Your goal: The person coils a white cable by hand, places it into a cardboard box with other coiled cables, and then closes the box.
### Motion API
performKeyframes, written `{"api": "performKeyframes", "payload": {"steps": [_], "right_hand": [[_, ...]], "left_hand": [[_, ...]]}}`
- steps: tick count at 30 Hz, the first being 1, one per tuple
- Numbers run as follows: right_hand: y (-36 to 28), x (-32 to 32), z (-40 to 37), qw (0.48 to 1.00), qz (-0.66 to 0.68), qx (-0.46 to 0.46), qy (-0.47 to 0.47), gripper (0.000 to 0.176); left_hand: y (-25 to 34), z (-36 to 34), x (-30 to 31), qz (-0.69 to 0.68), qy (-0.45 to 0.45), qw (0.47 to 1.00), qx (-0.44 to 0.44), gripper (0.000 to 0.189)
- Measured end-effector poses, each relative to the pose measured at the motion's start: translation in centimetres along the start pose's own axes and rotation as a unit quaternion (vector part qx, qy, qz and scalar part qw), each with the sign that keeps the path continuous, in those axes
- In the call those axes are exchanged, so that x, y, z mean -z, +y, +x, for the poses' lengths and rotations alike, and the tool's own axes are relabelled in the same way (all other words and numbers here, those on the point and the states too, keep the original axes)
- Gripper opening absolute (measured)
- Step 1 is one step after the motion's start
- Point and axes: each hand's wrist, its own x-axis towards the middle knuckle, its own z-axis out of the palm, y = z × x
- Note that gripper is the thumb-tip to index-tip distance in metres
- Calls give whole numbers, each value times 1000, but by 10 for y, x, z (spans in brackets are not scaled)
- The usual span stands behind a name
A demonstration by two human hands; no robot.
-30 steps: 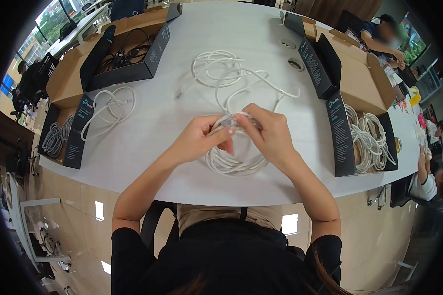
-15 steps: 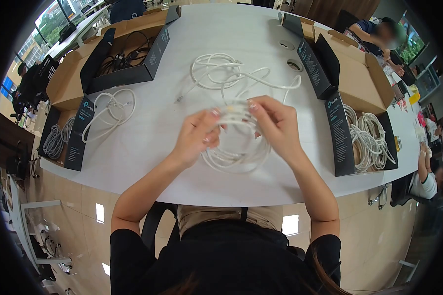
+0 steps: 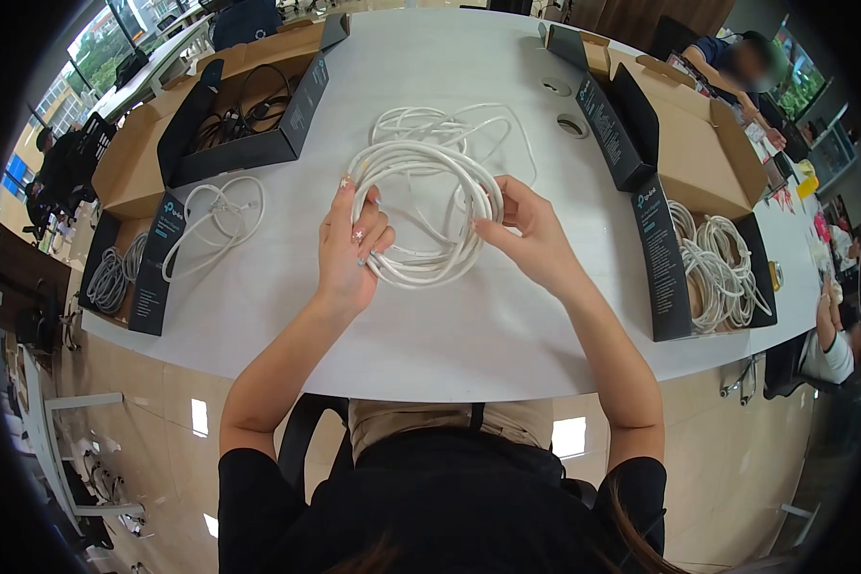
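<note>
Left hand [image 3: 349, 251]: fingers [image 3: 362, 218] curled shut round left side of white cable coil [image 3: 421, 206]. Right hand [image 3: 529, 234]: fingers [image 3: 493, 228] pinched on its right side. Two-sided grip likely keeps loops stacked and round. Coil low over white table [image 3: 450, 325]; contact unclear.
Beyond coil: loose cable tail [image 3: 430, 122].
Right of coil: black-walled box [image 3: 662, 258] with coiled white bundles [image 3: 722, 273].
Left of coil: loose white cable [image 3: 215, 206].

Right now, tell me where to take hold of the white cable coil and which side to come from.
Grip the white cable coil across its whole bundle of strands at the left or right arc, where the left hand and right hand hold it. Come from outside, fingers through the open centre, so every loop is caught. Probably avoid the far side: loose cable lies there.
</note>
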Motion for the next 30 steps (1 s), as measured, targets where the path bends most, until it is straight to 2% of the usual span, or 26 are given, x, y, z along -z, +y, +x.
{"api": "performKeyframes", "payload": {"steps": [1,4,7,10,13,16,19,22,23,25,28,30], "right_hand": [[4,-3,0,1000,22,-2,18,22],[9,-15,-4,994,63,6,87,18],[7,-23,-5,982,122,45,138,18],[-6,-16,-8,979,152,-42,132,21],[-5,-9,-7,981,132,-40,140,24],[4,-7,-4,983,104,20,148,23],[-3,-18,-10,983,17,49,178,24],[-7,-20,-13,987,-74,49,133,26],[-5,-20,-13,989,-70,48,125,26],[-2,-21,-13,991,-63,45,110,25],[-5,-22,-14,994,-38,44,88,25],[-6,-21,-14,994,-54,56,77,26]], "left_hand": [[-1,0,0,-19,1,1000,14,34],[-4,7,8,-112,-80,988,76,33],[-10,3,1,-138,-97,978,123,34],[-16,6,6,-168,-170,959,151,40],[-22,0,-3,-92,-175,970,143,35],[-25,5,4,-70,-238,959,136,38],[-13,-7,-23,60,-22,996,55,44],[-18,2,-6,181,-50,967,-174,49],[-17,2,-3,274,-84,932,-224,49],[-13,2,-3,447,-149,824,-315,51],[-21,-3,-12,468,-122,821,-304,50],[-24,-3,-5,441,-120,849,-266,39]]}}
